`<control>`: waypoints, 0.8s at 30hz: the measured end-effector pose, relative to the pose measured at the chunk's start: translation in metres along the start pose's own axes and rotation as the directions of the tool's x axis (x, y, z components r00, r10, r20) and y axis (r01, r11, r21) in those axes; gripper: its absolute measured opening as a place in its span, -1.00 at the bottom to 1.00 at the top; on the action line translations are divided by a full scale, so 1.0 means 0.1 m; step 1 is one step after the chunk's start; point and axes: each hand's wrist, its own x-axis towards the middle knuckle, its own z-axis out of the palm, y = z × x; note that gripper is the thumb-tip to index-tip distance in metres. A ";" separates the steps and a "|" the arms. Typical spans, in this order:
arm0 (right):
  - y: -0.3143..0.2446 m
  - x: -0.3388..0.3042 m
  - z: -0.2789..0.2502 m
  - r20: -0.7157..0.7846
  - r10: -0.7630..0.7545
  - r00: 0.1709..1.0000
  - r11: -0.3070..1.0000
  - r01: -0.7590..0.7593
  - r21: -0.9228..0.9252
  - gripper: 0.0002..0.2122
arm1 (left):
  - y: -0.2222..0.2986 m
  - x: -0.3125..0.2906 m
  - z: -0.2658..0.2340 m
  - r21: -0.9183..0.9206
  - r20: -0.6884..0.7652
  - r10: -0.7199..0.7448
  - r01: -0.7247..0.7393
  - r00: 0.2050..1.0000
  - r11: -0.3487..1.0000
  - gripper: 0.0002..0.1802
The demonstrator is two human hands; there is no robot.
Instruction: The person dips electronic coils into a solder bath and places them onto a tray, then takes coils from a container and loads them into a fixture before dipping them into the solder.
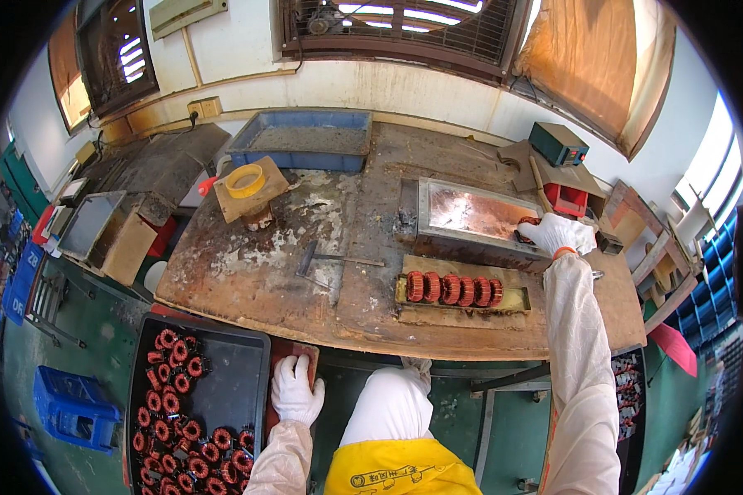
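My right hand (560, 235), in a white glove, is closed on a copper-wound ring coil (529, 222). It holds the coil at the right end of a rectangular metal solder pot (479, 210) with a shiny surface. In front of the pot, several red-copper ring coils (451, 289) stand in a row in a shallow narrow tray (515, 300). My left hand (297, 391), gloved too, lies with its fingers laid over a reddish-brown board (309, 356). Beside it is a black tray (223, 331) heaped with ring coils (177, 445) on its left and near side.
A blue bin (305, 153) stands at the back of the worn wooden table (363, 322). Left of centre are a yellow ring (244, 181) on a board and a hammer-like tool (308, 258). A green box (559, 143) sits back right. A blue stool (74, 410) is on the floor.
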 end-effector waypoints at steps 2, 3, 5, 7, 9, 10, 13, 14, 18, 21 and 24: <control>-0.05 -0.06 -0.05 0.001 0.001 1.000 1.000 -0.001 -0.003 -0.34 | 0.00 0.00 -0.01 0.002 -0.001 -0.005 0.005 1.000 1.000 -0.28; -0.07 -0.08 -0.07 0.002 0.001 1.000 1.000 -0.001 -0.005 -0.34 | 0.00 -0.01 -0.01 0.003 0.000 -0.005 0.005 1.000 1.000 -0.28; -0.08 -0.08 -0.07 0.000 0.006 1.000 1.000 -0.006 -0.016 -0.34 | -0.01 -0.01 0.00 0.008 -0.013 0.002 -0.002 1.000 1.000 -0.28; -0.09 -0.10 -0.08 -0.004 0.010 1.000 1.000 -0.010 -0.026 -0.34 | -0.01 -0.01 0.00 0.008 -0.013 -0.001 0.001 1.000 1.000 -0.29; -0.09 -0.12 -0.10 -0.007 0.013 1.000 1.000 -0.013 -0.019 -0.34 | 0.00 -0.01 0.00 0.007 -0.013 -0.002 0.002 1.000 1.000 -0.29; -0.09 -0.12 -0.11 -0.008 0.014 1.000 1.000 -0.014 -0.019 -0.34 | 0.02 -0.01 -0.01 0.004 -0.002 -0.009 0.009 1.000 1.000 -0.28; -0.11 -0.16 -0.18 -0.021 0.014 1.000 1.000 -0.015 -0.006 -0.35 | 0.01 0.00 0.00 0.000 0.005 -0.008 0.008 1.000 1.000 -0.27; -0.15 -0.21 -0.24 -0.026 0.015 1.000 1.000 -0.015 0.002 -0.35 | 0.01 0.00 0.00 -0.001 0.002 -0.003 0.003 1.000 1.000 -0.27; -0.17 -0.24 -0.34 -0.024 0.022 0.999 1.000 -0.022 0.001 -0.35 | 0.01 -0.02 -0.02 0.003 0.001 -0.003 0.003 1.000 1.000 -0.27; -0.08 -0.29 -0.45 -0.024 0.021 0.999 0.996 -0.019 0.082 -0.33 | 0.00 -0.01 0.00 0.011 -0.021 0.018 -0.018 1.000 1.000 -0.28; 0.31 -0.13 -0.33 0.068 0.005 0.998 0.963 -0.023 0.269 -0.43 | 0.01 -0.02 0.00 0.011 -0.018 0.015 -0.015 1.000 1.000 -0.28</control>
